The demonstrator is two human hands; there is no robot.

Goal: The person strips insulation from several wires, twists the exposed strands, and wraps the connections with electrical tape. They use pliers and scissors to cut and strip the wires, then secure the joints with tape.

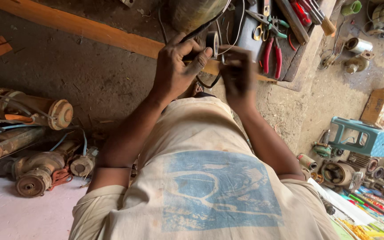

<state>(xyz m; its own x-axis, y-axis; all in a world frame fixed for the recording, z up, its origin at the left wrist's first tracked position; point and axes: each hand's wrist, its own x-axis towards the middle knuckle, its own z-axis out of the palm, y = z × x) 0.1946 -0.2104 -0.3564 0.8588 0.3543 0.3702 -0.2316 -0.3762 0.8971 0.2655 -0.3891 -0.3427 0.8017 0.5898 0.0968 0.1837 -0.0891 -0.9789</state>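
Left hand (176,66) grips black cable (201,30); right hand (238,73) pinches tape roll (213,43); red pliers (272,55) close beyond, rusty motors (36,133) crowd the floor's left edge.

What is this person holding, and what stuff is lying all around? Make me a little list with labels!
left hand: the left hand grips a black cable and touches a roll of black tape
right hand: the right hand is blurred, close to the roll; its grip cannot be told
behind hands: a wooden plank
tools: red-handled pliers, green-handled scissors, a brush
left floor: rusty old pumps
right floor: a blue plastic stool
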